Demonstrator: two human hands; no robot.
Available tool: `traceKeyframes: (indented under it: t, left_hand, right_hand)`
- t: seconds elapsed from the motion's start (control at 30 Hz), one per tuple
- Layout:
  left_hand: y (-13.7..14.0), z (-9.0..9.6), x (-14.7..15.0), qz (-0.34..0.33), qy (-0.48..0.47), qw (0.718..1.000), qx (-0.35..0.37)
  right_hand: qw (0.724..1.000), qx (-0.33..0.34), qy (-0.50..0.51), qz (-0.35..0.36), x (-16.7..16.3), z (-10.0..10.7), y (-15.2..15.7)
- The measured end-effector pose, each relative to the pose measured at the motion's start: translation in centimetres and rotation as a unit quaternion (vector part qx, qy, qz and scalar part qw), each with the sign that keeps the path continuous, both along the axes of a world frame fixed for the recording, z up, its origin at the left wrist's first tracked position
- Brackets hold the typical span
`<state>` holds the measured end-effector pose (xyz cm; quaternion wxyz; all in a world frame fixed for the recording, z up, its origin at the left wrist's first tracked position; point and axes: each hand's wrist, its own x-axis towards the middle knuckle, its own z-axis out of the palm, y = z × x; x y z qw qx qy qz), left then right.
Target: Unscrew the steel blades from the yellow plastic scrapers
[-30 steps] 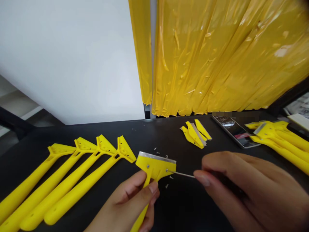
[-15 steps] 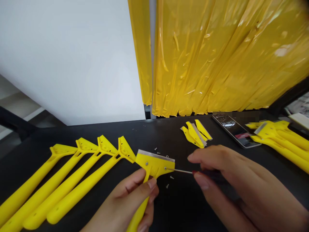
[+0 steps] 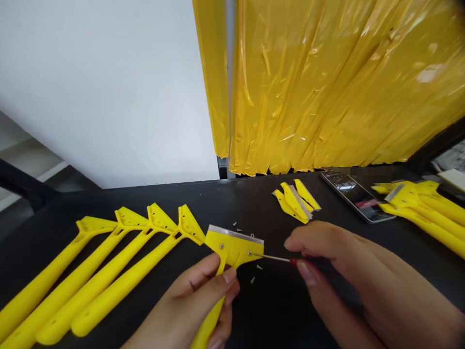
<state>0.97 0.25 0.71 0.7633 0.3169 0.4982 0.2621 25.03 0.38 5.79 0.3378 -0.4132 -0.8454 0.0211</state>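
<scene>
My left hand is closed around the handle of a yellow scraper, whose metal blade edge faces away from me. Two screws show in the scraper's head. In my right hand is a screwdriver with a thin metal shaft and a red collar; my fingers hide most of its handle. Its tip meets the right-hand screw. Beside the scraper head, several small loose screws lie on the black table.
Several yellow scraper handles lie in a slanted row on the left. Yellow clamp pieces with blades sit behind my right hand. Farther right are a phone and a pile of scrapers. Yellow plastic sheeting hangs behind the table.
The thumb and fingers of my right hand have shifted slightly around the screwdriver, showing more of its red collar. The scraper stays in my left hand.
</scene>
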Motion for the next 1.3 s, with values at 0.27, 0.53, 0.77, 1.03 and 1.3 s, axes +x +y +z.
traceKeyframes:
  t: [0.27, 0.53, 0.77, 1.03, 1.3]
  left_hand:
    - [-0.08, 0.09, 0.05, 0.001, 0.001, 1.0, 0.005]
    - [-0.1, 0.16, -0.02, -0.011, 0.004, 1.0, 0.01]
    - [-0.11, 0.2, 0.12, -0.001, 0.003, 1.0, 0.007]
    - [-0.01, 0.37, 0.01, -0.004, 0.004, 1.0, 0.006]
    - [0.01, 0.43, 0.17, -0.012, -0.001, 1.0, 0.012]
  right_hand:
    - [1.0, -0.006, 0.001, 0.024, -0.02, -0.29, 0.11]
    - [0.999, -0.028, -0.015, 0.021, 0.26, -0.16, -0.06]
    - [0.999, -0.019, 0.014, -0.03, 0.09, -0.38, -0.46]
    - [0.999, -0.038, 0.014, -0.022, -0.05, -0.16, -0.38]
    - [1.0, -0.021, 0.006, -0.005, -0.01, -0.21, 0.06]
